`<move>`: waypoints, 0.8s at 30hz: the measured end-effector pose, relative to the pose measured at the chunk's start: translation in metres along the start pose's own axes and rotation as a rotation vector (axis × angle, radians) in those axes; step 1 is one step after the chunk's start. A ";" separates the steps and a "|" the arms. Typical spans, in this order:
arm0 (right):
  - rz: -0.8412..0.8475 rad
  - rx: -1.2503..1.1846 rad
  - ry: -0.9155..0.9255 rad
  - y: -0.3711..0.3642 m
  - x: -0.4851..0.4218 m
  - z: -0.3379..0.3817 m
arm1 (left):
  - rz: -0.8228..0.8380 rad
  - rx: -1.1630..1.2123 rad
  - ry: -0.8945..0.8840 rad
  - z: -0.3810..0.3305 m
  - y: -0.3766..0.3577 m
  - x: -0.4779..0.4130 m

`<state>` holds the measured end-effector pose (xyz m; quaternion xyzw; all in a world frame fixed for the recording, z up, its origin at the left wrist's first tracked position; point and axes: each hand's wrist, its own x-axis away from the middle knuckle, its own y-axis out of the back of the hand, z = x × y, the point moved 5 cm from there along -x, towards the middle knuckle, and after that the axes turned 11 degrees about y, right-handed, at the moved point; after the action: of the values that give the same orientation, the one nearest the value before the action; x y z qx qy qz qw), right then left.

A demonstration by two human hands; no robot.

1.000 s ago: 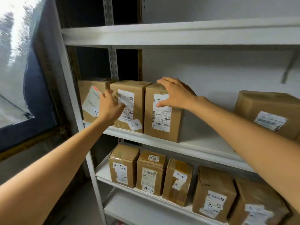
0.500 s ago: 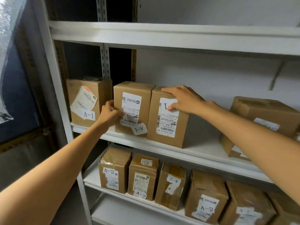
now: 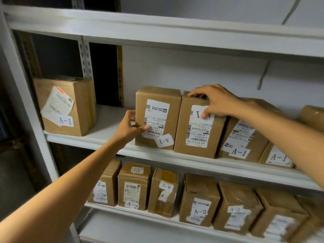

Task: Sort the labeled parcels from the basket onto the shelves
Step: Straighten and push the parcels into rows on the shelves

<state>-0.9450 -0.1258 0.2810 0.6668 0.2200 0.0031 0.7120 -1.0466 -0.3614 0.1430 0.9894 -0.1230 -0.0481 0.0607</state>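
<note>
Where held upright at the lip of the A-1 shelf, left hand pinching the centre parcel by its edge, right hand gripping the neighbouring parcel over its top, risks toppling either forward if pulled unevenly.

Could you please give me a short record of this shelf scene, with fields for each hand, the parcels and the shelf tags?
left hand: grips the left edge of the middle parcel
right hand: holds the top front of the neighbouring parcel, thumb on its label
held parcels: upright, side by side, touching
far-left parcel: tagged A-1, set apart by a gap
upper shelf: readable tags say A-1
lower shelf: A-2 parcels
basket: not in view
</note>
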 end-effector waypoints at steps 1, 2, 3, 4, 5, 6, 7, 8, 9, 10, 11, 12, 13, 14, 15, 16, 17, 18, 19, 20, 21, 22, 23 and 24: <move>-0.010 -0.010 -0.007 -0.001 0.001 -0.003 | -0.008 0.004 -0.006 -0.001 -0.002 0.001; -0.019 -0.015 -0.009 -0.003 0.002 -0.005 | -0.016 0.006 -0.012 -0.001 -0.003 0.001; -0.026 -0.020 -0.012 -0.005 0.001 -0.006 | -0.017 0.000 -0.018 -0.001 -0.002 0.004; -0.043 -0.025 -0.012 -0.007 -0.001 -0.005 | -0.009 -0.014 -0.026 -0.002 -0.001 0.005; -0.070 -0.026 -0.015 -0.008 -0.003 -0.002 | 0.006 -0.039 -0.034 -0.004 -0.002 0.007; -0.113 -0.026 -0.008 -0.010 -0.009 0.006 | 0.004 -0.080 -0.037 -0.005 0.004 0.009; -0.169 -0.022 -0.001 -0.009 -0.013 0.015 | -0.012 -0.130 -0.034 -0.007 0.008 0.010; -0.228 -0.018 0.017 -0.009 -0.020 0.028 | -0.066 -0.168 -0.038 -0.009 0.016 0.011; -0.277 -0.015 0.050 -0.011 -0.028 0.045 | -0.151 -0.185 -0.056 -0.010 0.030 0.012; -0.308 0.000 0.093 -0.014 -0.037 0.063 | -0.258 -0.188 -0.095 -0.013 0.047 0.016; -0.330 0.024 0.142 -0.018 -0.046 0.081 | -0.379 -0.197 -0.145 -0.015 0.066 0.020; -0.353 0.045 0.194 -0.022 -0.054 0.098 | -0.496 -0.218 -0.190 -0.017 0.086 0.025; -0.378 0.048 0.243 -0.027 -0.064 0.114 | -0.607 -0.249 -0.211 -0.019 0.107 0.030; -0.397 0.034 0.287 -0.032 -0.072 0.129 | -0.709 -0.274 -0.210 -0.019 0.130 0.033; -0.406 0.010 0.325 -0.036 -0.082 0.143 | -0.800 -0.289 -0.200 -0.018 0.152 0.035; -0.404 -0.010 0.357 -0.039 -0.092 0.157 | -0.872 -0.290 -0.178 -0.015 0.173 0.036; -0.392 -0.025 0.385 -0.042 -0.102 0.171 | -0.923 -0.289 -0.144 -0.012 0.194 0.036; -0.374 -0.036 0.409 -0.045 -0.114 0.186 | -0.952 -0.292 -0.103 -0.007 0.211 0.035; -0.353 -0.048 0.430 -0.048 -0.126 0.199 | -0.955 -0.306 -0.063 -0.003 0.226 0.035; -0.329 -0.058 0.443 -0.051 -0.140 0.212 | -0.937 -0.333 -0.034 0.001 0.239 0.036; -0.307 -0.064 0.450 -0.054 -0.155 0.223 | -0.904 -0.365 -0.014 0.006 0.249 0.035; -0.288 -0.065 0.453 -0.058 -0.170 0.235 | -0.864 -0.389 -0.003 0.010 0.257 0.035; -0.273 -0.067 0.447 -0.062 -0.186 0.246 | -0.812 -0.393 0.006 0.013 0.264 0.035; -0.259 -0.067 0.431 -0.066 -0.201 0.254 | -0.750 -0.370 0.015 0.016 0.269 0.031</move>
<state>-1.0652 -0.4336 0.2840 0.5930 0.4500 0.0615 0.6649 -1.0820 -0.6302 0.1605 0.9383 0.2571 -0.0810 0.2167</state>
